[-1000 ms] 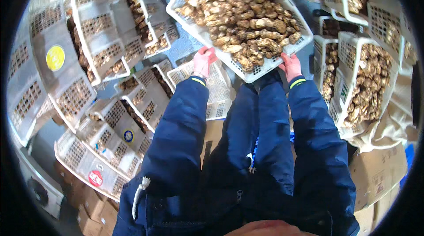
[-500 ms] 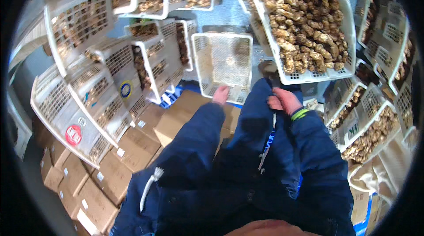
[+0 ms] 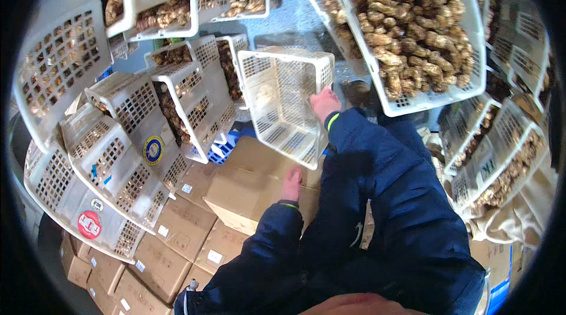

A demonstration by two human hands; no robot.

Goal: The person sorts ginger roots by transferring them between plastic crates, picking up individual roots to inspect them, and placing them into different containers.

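The right hand (image 3: pixel 325 102) grips the near rim of an empty white lattice basket (image 3: pixel 287 102), fingers closed over its edge, so that the basket hangs tilted just above a cardboard box (image 3: pixel 253 188). The left hand (image 3: pixel 292 183) lies flat, fingers together, on top of that same box, just below the basket's lower corner. To the right of the held basket sits a large white crate (image 3: pixel 407 32) heaped with brown mushrooms, while to the left stacked white baskets (image 3: pixel 141 120) lean over rows of more cardboard boxes (image 3: pixel 177 226).
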